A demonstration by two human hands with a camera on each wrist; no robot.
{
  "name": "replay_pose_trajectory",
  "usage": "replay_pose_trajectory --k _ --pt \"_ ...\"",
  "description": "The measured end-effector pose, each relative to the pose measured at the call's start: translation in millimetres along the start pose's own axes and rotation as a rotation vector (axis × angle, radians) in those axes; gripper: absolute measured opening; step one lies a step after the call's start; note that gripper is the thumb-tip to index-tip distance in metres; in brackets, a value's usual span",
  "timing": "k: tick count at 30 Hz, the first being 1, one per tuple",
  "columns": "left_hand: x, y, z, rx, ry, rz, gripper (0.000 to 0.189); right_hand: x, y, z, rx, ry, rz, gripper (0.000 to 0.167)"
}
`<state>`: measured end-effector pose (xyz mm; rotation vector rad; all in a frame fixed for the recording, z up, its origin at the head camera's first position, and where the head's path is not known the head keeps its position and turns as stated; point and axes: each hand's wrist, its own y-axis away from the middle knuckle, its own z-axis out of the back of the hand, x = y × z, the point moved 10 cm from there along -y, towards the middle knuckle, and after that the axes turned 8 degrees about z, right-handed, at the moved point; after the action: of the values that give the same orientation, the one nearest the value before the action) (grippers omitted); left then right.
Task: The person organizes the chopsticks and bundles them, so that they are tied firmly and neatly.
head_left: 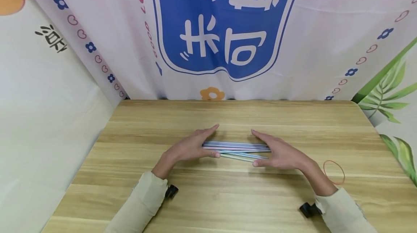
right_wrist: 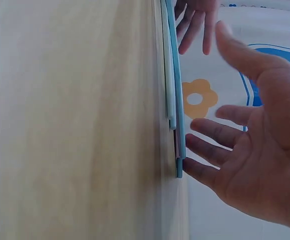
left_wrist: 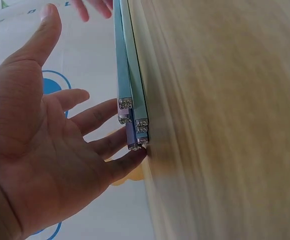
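A loose bundle of slim pastel sticks in blue, lilac, pink and green lies across the wooden table, a few slightly fanned apart at the near side. At its left end my left hand is spread with the thumb apart. The left wrist view shows shiny silvery tips on the sticks there, with the lower fingers touching or right beside them. My right hand is held likewise at the other end, fingers extended. The right wrist view shows plain, uneven stick ends by its little finger.
A thin red loop, like a rubber band, lies on the table near the right forearm. A printed curtain hangs along the table's far edge. Black wrist cameras sit at both cuffs.
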<state>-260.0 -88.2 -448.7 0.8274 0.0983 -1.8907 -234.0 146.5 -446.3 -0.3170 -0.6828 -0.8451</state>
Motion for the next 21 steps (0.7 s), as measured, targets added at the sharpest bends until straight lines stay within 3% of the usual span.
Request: replay_pose_trajectory --k 8,16,21 --pt "0.2 1.3 -3.0 0.020 -0.018 -0.033 0.100 3 4.0 2 0.017 0.066 0.043 0.090" --pt "-8.8 6.4 -5.0 0.027 -0.077 -0.120 0.089 3 6.1 2 -0.003 0.092 0.074 0.074" --pt "-8.9 7.9 -8.3 0.034 -0.101 -0.108 0.084 2 7.1 2 -0.019 0.081 0.074 0.065"
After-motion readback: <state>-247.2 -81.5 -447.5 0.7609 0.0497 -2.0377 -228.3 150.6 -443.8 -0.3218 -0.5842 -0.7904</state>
